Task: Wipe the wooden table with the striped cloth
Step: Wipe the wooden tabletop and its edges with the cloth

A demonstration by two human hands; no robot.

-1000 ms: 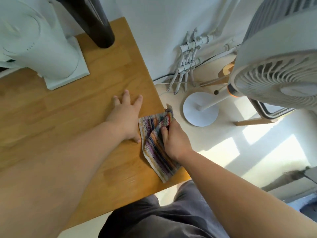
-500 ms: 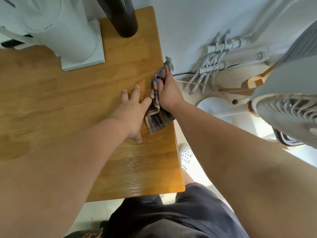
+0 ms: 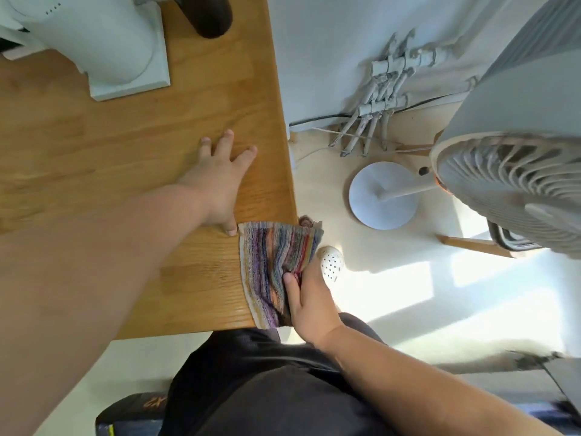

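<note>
The table [image 3: 125,136] is warm wood with plain grain and a soft satin sheen, glossier in the patch at 6 o'clock beside the cloth [image 3: 270,269], which is a coarse, ribbed, matt weave. At 11 o'clock the white appliance [image 3: 103,36] looks like smooth matt plastic, as does the ribbed grille of the fan [image 3: 509,190] at 3 o'clock. The shorts [image 3: 267,388] at 6 o'clock are dark matt cloth.

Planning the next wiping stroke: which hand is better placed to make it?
Right. The right hand grips the striped cloth on the wooden table; the left hand rests flat, holding nothing.
</note>
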